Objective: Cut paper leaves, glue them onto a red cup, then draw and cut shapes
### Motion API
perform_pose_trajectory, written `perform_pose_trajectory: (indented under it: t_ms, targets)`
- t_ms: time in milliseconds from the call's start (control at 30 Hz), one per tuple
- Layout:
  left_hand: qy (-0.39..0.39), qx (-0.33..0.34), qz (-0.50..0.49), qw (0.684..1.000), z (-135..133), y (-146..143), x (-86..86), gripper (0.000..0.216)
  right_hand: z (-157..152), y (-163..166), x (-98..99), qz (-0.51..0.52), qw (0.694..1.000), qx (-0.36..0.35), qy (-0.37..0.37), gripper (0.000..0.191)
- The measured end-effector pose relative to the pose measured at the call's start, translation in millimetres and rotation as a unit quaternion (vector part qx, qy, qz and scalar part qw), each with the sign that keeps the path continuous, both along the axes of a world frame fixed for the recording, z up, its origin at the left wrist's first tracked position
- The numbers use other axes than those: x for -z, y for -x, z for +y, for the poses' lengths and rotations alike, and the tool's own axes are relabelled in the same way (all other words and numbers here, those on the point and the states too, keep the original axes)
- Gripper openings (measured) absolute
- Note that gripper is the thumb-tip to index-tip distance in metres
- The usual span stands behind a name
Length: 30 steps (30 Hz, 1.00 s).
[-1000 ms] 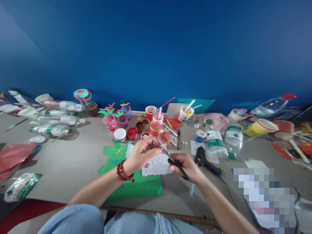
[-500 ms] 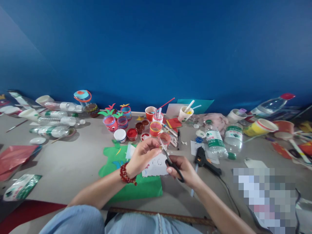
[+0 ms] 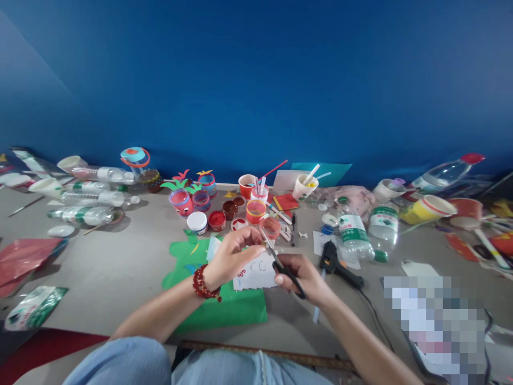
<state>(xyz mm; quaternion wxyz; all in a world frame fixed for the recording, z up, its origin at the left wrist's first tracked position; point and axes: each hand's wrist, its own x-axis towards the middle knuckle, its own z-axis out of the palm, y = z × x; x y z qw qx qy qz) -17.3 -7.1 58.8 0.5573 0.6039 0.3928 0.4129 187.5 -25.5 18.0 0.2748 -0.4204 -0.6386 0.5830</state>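
Note:
My right hand (image 3: 302,278) is closed around the black handles of a pair of scissors (image 3: 289,280), whose blades point up and left to the fingertips of my left hand (image 3: 236,254). The left fingers are pinched together at the blades; whatever small piece they hold is too small to make out. A red bead bracelet (image 3: 205,283) circles my left wrist. Below both hands lies a white paper (image 3: 256,278) with curved pencil marks and small red shapes. It rests on a green sheet (image 3: 224,310) with a cut, wavy left edge.
Paint jars (image 3: 217,220) and decorated cups (image 3: 181,203) stand behind my hands. To the right are a black glue gun (image 3: 340,270) with its cord and plastic bottles (image 3: 355,235). More bottles (image 3: 90,215) lie at left, near a red sheet (image 3: 28,262). A blue wall (image 3: 256,96) closes the back.
My left wrist has shifted slightly to the left. The scissors and my right hand stay almost in the same place, with the blades still at the left fingertips.

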Motion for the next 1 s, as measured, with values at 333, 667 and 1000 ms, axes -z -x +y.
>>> perform_pose_trajectory:
  t_ms: [333,667,1000]
  targets:
    - [0.016,0.006,-0.016,1.0,2.6,0.8,4.0,0.01,3.3,-0.7,3.6,-0.021,0.997,0.007,-0.071,0.066]
    - [0.042,0.013,-0.1,0.994,2.9,-3.6,3.7,0.014,-6.0,8.0,3.1,0.025,0.999,0.021,0.006,0.066]
    - [0.006,0.034,0.001,0.999,5.2,3.7,0.0,0.007,-1.9,2.8,4.5,0.02,1.0,-0.001,0.015,0.063]
